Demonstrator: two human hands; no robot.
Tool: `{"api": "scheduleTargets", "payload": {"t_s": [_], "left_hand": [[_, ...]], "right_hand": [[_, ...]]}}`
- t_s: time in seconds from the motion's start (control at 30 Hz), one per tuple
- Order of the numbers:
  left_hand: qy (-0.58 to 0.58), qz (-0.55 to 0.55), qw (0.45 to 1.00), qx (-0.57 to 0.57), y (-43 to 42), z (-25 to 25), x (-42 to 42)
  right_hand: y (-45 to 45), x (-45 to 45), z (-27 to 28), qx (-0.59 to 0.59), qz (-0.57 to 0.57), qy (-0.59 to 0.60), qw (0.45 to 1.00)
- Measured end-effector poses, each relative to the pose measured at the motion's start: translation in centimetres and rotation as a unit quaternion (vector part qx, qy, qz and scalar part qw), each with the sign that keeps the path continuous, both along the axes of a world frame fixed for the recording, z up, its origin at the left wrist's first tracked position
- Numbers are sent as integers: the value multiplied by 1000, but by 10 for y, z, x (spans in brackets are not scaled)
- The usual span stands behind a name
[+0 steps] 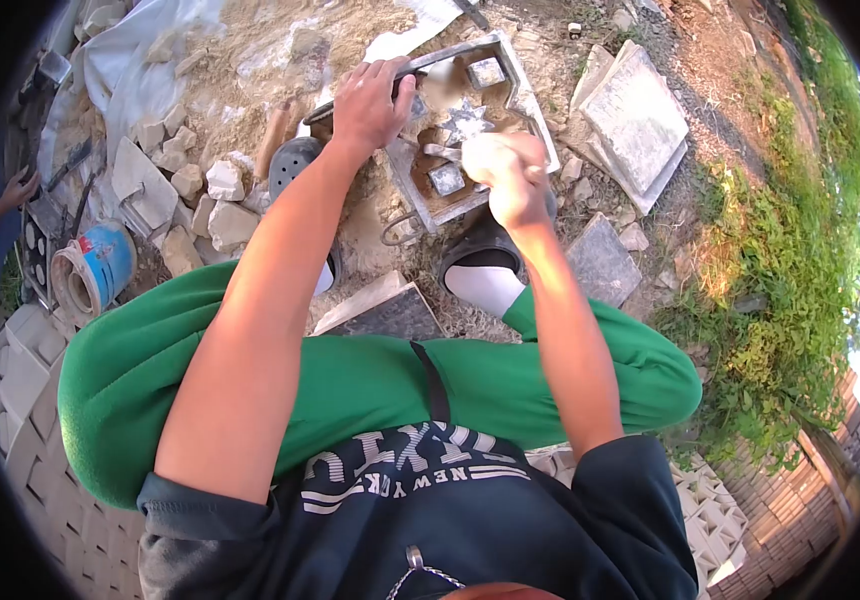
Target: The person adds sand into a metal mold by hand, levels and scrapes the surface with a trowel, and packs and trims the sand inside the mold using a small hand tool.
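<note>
A square metal mould (535,100) lies on the ground between my feet. Inside it are a star-shaped piece (467,122) and small square blocks, among them one block (486,72) at the far corner and another (446,179) at the near side. My left hand (372,105) grips the mould's far-left rim, fingers curled over it and thumb toward the inside. Above the mould's right side, my right hand (512,172) is closed and smeared by motion. A short pale tool tip (440,152) sticks out to its left; the rest is hidden in the fist.
Left of the mould lie a wooden-handled tool (273,138), broken stones (225,180) and a blue bucket (105,258). Flat slabs (635,120) are stacked on the right, beside green plants (780,240). Another person's hand (20,188) shows at the far left.
</note>
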State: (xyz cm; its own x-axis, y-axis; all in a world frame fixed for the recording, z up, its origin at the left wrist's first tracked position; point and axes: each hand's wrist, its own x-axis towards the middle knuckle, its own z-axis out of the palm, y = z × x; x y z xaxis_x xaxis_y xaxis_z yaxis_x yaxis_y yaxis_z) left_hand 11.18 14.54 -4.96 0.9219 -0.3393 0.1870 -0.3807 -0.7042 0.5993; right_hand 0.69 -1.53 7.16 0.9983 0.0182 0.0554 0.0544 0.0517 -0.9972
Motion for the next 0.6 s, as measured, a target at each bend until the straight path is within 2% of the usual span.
{"api": "scheduleTargets", "payload": {"t_s": [0.07,0.13,0.2,0.23,0.3,0.33,0.4,0.43,0.47,0.53,0.6], "left_hand": [[-5,0,1000,-1,-3,0,0],[9,-2,1000,3,-1,2,-1],[14,-8,1000,4,0,4,1],[20,-11,1000,3,-1,4,0],[5,-5,1000,4,-1,1,-2],[-13,0,1000,4,-2,-1,-1],[-8,-3,1000,2,-1,-3,2],[-1,-8,1000,-1,0,-3,0],[0,-9,1000,-1,-1,-2,0],[-3,-6,1000,-3,-2,-2,0],[-8,2,1000,-2,-1,-3,-2]], "right_hand": [[-2,16,4,2,65,30,997],[-1,22,28,47,65,53,995],[-10,18,37,10,118,-8,993],[-10,19,28,10,119,-7,993],[-1,20,5,-73,133,26,988],[5,22,3,5,93,33,995],[17,26,9,56,-105,67,991],[15,30,2,170,-149,60,972],[15,32,6,166,-203,107,959],[18,30,23,71,-194,79,975],[15,24,43,23,-136,4,990]]}}
